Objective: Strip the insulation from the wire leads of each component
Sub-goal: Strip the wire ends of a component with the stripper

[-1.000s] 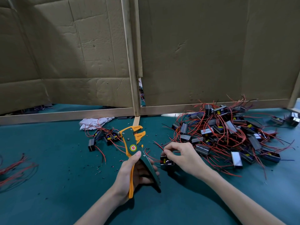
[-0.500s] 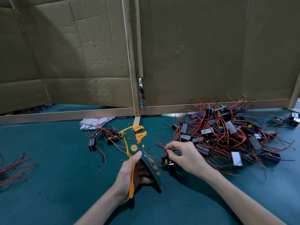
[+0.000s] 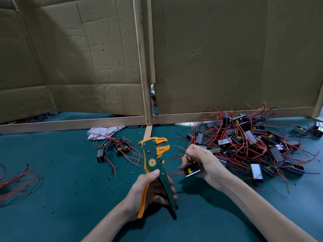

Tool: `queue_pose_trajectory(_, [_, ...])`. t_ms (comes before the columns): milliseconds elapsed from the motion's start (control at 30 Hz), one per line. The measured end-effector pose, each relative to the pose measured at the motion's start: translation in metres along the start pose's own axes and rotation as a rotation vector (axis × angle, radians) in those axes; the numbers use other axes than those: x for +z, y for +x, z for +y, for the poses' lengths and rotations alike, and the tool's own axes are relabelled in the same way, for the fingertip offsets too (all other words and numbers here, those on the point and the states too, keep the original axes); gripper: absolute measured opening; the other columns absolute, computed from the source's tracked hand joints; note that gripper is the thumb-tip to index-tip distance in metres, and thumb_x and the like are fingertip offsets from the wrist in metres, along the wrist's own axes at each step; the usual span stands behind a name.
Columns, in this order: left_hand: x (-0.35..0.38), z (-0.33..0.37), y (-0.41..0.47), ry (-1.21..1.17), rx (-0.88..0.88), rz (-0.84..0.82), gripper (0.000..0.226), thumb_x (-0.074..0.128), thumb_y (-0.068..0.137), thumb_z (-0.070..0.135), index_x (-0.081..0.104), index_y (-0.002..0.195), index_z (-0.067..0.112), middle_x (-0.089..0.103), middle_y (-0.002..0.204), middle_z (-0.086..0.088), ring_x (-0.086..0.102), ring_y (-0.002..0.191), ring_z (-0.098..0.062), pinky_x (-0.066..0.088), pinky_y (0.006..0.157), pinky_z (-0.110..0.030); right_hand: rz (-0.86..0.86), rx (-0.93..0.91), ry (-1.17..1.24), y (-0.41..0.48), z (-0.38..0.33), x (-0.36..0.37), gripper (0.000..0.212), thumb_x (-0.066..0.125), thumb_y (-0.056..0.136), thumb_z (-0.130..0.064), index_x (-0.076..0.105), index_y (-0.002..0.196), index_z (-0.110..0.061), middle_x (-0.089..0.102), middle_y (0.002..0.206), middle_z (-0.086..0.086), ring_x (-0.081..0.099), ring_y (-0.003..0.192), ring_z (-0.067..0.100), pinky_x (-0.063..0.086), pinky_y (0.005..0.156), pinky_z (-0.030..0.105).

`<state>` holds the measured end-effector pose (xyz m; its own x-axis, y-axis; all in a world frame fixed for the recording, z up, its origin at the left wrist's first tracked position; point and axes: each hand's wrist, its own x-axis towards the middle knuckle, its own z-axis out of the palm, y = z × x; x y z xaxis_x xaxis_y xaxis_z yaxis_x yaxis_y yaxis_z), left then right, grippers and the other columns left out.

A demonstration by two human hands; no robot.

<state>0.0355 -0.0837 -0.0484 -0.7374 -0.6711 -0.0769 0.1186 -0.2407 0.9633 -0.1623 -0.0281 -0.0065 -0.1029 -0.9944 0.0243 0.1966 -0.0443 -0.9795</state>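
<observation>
Left hand [image 3: 148,191] grips the green-and-orange wire stripper [image 3: 153,154]; right hand [image 3: 204,161] clasps a small black boxy component [image 3: 192,170] and its lead. Best feed that lead squarely into the parted jaws before squeezing.

Matt teal cloth over the surface [image 3: 61,198]. Creased, dull cardboard panels [image 3: 227,58] framed in smooth pale wood strips [image 3: 70,122]. Glossy metal casings on the components [image 3: 257,172]; matt plastic wire stripper [image 3: 150,154].

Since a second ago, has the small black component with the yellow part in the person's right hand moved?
Yes. The component has shifted rightward, away from the upright wooden post, gripped by the right hand.
</observation>
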Motion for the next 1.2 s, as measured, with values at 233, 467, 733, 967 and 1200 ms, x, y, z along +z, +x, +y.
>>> queue_pose_trajectory(233, [-0.0017, 0.0013, -0.0012, 0.044, -0.047, -0.079, 0.06, 0.069, 0.069, 0.058, 0.07, 0.094, 0.003, 0.068, 0.091, -0.025, 0.067, 0.088, -0.041, 0.055, 0.074, -0.038, -0.146, 0.11, 0.118, 0.0018, -0.0047, 0.0008, 0.041, 0.032, 0.1, -0.022, 0.048, 0.118, 0.011, 0.072, 0.083, 0.008, 0.064, 0.068, 0.012, 0.048, 0.052, 0.019])
queue_pose_trajectory(467, [-0.0014, 0.0002, -0.0002, 0.071, -0.032, -0.129, 0.058, 0.073, 0.067, 0.055, 0.071, 0.09, 0.002, 0.067, 0.087, -0.026, 0.068, 0.083, -0.042, 0.056, 0.076, -0.043, -0.135, 0.117, 0.221, 0.0019, -0.0059, -0.0006, 0.024, 0.034, 0.098, -0.022, 0.036, 0.117, -0.007, 0.073, 0.089, 0.009, 0.064, 0.068, 0.013, 0.051, 0.056, 0.022])
queue_pose_trajectory(733, [0.0005, 0.0021, -0.0012, 0.074, -0.042, -0.153, 0.054, 0.074, 0.067, 0.052, 0.071, 0.089, 0.003, 0.068, 0.086, -0.025, 0.068, 0.082, -0.041, 0.056, 0.075, -0.043, -0.188, 0.096, 0.23, 0.0024, -0.004, -0.0045, 0.018, 0.049, 0.084, -0.028, 0.045, 0.088, -0.011, 0.073, 0.093, 0.012, 0.067, 0.074, 0.014, 0.057, 0.072, 0.03])
queue_pose_trajectory(967, [-0.0022, -0.0005, -0.0008, 0.094, -0.041, -0.155, 0.052, 0.073, 0.069, 0.051, 0.07, 0.09, 0.003, 0.067, 0.087, -0.026, 0.067, 0.083, -0.042, 0.055, 0.078, -0.046, -0.154, 0.076, 0.144, 0.0008, -0.006, -0.0002, 0.051, 0.032, 0.101, -0.016, 0.045, 0.051, -0.018, 0.072, 0.087, 0.013, 0.065, 0.072, 0.015, 0.057, 0.073, 0.029])
queue_pose_trajectory(1200, [0.0002, 0.0002, 0.0001, 0.128, -0.049, -0.15, 0.051, 0.074, 0.067, 0.053, 0.07, 0.085, 0.006, 0.067, 0.082, -0.023, 0.068, 0.077, -0.038, 0.056, 0.075, -0.044, -0.11, 0.077, 0.159, 0.0034, -0.005, 0.0007, 0.014, 0.034, 0.1, -0.014, 0.044, 0.093, -0.007, 0.069, 0.074, 0.009, 0.063, 0.067, 0.015, 0.059, 0.077, 0.036])
